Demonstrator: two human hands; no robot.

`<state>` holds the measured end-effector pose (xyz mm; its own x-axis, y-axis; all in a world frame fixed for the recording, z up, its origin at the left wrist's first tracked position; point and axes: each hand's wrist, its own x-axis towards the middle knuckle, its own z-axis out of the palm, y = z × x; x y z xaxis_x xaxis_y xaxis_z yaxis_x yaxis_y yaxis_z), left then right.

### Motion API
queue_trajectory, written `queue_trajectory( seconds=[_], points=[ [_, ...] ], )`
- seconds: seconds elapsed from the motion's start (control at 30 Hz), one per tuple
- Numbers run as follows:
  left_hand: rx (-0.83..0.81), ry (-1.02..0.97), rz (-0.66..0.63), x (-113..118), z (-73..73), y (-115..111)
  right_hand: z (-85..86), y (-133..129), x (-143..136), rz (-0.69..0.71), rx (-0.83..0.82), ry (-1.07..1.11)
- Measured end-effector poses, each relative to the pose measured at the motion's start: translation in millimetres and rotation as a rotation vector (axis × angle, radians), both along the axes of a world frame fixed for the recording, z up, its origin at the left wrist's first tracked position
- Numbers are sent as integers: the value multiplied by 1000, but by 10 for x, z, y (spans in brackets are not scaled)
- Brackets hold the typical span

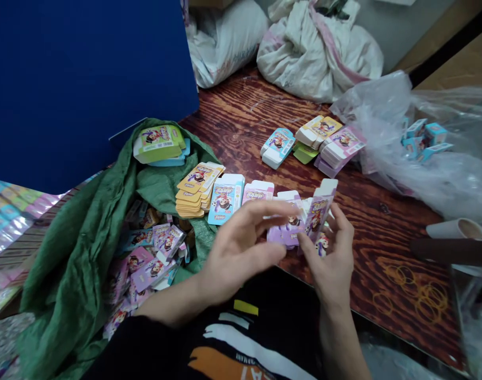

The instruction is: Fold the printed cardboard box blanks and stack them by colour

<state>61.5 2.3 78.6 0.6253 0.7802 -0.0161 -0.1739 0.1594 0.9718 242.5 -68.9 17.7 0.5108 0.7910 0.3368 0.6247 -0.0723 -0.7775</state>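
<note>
Head view: so my right hand (331, 256) has a purple carton (318, 214) pinched between thumb and fingers, kinda tilted, above the near edge of the bench (241, 126). My left hand (241, 250) is open and empty, near the purple stack (284, 232). Green sack (78, 258) of loose cartons (154, 264) on my left, rubber bands (426, 301) over right

Head-worn camera, facing forward-down.

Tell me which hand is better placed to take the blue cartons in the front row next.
Probably the left hand: it looks open and empty, and is nearer the blue cartons. The right hand holds an upright purple carton.
</note>
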Motion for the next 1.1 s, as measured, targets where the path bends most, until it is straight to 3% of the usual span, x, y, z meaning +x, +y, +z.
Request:
queue_trajectory(
  seconds=[0.03,0.1,0.2,0.3,0.37,0.6,0.73,0.8,0.97,1.1],
  points=[
    [-77,-90,23,123,-115,68,0,-6,-73,25,5,66],
    [-298,-205,-101,328,-357,153,-29,-12,-219,97,-5,78],
    [-593,-293,-186,466,-646,192,-82,-28,-333,203,-39,-103],
    [-751,-243,-140,409,-790,190,-61,-41,-275,220,-37,-180],
    [-798,-194,-174,321,-833,185,-15,-20,-199,193,-14,-172],
    [-772,-126,-328,133,-895,180,25,184,-129,227,-28,-90],
    [-582,-42,-374,118,-903,169,28,192,-107,322,-68,127],
    [-489,11,-361,115,-898,164,26,162,-86,340,-82,323],
    [-478,10,-301,122,-867,149,-71,68,-69,151,34,698],
    [-487,4,-241,161,-916,92,-189,7,-80,266,-126,733]
  ],
)
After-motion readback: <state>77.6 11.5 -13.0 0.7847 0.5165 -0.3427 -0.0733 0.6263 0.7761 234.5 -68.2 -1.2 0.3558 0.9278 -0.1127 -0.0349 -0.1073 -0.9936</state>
